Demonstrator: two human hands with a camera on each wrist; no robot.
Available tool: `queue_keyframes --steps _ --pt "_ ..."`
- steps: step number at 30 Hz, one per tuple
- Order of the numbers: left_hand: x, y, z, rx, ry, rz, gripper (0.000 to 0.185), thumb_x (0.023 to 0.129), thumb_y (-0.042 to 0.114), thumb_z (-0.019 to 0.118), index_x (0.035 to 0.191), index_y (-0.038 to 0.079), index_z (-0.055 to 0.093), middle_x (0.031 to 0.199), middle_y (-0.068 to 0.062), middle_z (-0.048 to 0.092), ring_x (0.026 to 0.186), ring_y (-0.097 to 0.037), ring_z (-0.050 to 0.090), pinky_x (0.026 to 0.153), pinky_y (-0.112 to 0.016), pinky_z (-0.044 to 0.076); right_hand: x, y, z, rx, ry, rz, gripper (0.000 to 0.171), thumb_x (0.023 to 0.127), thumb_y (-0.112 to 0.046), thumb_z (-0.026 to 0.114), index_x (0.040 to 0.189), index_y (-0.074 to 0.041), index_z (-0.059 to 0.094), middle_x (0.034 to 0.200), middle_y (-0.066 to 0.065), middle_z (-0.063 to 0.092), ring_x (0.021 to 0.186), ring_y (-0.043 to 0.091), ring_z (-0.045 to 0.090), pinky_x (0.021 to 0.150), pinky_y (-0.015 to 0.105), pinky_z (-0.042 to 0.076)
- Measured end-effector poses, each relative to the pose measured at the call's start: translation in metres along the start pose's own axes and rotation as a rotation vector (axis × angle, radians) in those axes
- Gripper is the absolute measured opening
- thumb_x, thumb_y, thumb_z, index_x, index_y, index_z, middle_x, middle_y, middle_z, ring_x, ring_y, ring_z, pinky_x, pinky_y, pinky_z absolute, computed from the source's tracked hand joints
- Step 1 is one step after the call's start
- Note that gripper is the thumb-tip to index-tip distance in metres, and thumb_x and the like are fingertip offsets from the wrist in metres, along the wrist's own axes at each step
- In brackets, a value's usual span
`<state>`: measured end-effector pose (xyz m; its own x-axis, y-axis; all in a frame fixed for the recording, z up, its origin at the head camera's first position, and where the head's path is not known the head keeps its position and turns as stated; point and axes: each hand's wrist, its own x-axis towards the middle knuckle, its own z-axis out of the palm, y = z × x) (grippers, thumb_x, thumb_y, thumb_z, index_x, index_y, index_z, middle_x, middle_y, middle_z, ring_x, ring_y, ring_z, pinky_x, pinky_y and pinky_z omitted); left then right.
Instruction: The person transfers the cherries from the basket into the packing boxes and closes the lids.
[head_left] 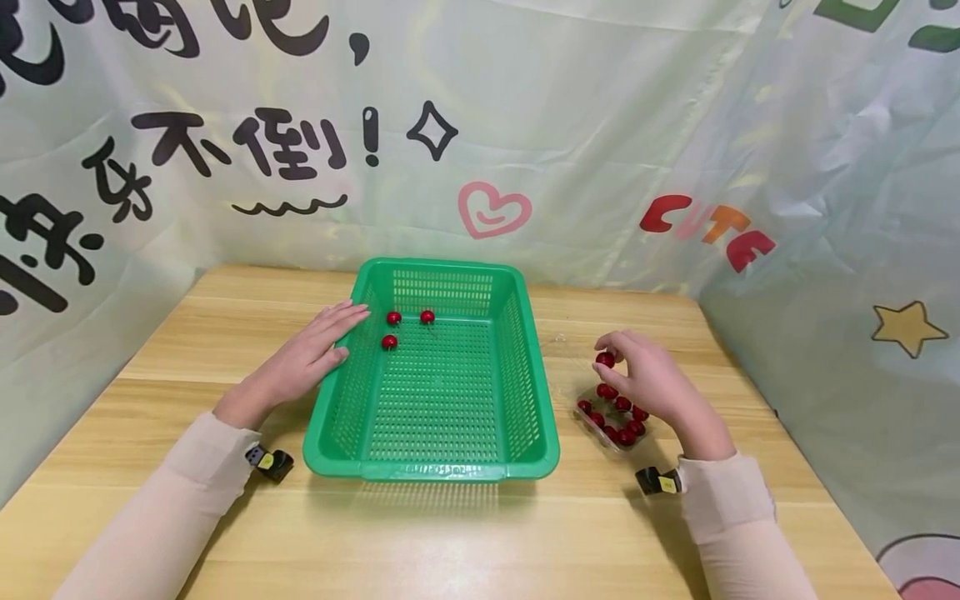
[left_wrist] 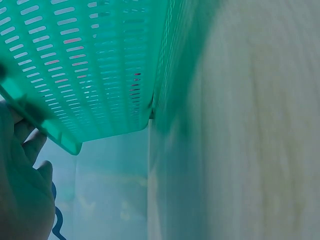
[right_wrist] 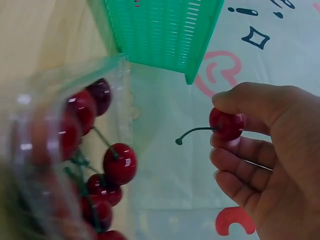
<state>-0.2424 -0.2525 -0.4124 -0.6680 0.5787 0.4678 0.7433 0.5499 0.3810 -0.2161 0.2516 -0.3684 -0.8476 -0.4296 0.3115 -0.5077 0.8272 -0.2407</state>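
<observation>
Glossy red, the small round cherry is sitting pinched in the right hand above the clear plastic punnet holding more cherries; the green perforated plastic basket is holding three cherries, the left hand resting flat-fingered against its rim. In the left wrist view, fingers are lying beside the basket wall. In the right wrist view, thumb and forefinger are gripping the cherry, its green stem pointing outward.

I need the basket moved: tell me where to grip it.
Grip the green basket by its flared rim, from its long left side, where the left hand rests. The lip juts out past the slotted wall, giving fingers something to hook under.
</observation>
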Motion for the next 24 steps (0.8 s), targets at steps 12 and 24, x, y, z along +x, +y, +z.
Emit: queue_keyframes --steps 12,24 --pt "0.002 0.001 -0.002 -0.002 -0.005 0.0 0.05 0.102 0.015 0.043 0.15 0.001 0.036 0.155 -0.017 0.032 0.145 -0.04 0.018 0.118 -0.054 0.008 -0.004 0.011 0.007 -0.002 -0.145 0.058 0.012 0.09 -0.016 0.071 0.095 -0.01 0.062 0.087 -0.001 0.06 0.081 0.021 0.058 0.073 0.042 0.05" --pt "0.0 0.0 0.0 0.0 -0.007 -0.003 0.05 0.102 0.014 0.044 0.149 0.0 0.036 0.155 -0.017 0.032 0.145 -0.041 0.018 0.119 -0.05 0.007 -0.005 0.011 0.016 0.018 -0.24 0.067 0.017 0.088 -0.022 0.075 0.095 -0.012 0.063 0.08 -0.004 0.059 0.07 0.013 0.053 0.066 0.037 0.048"
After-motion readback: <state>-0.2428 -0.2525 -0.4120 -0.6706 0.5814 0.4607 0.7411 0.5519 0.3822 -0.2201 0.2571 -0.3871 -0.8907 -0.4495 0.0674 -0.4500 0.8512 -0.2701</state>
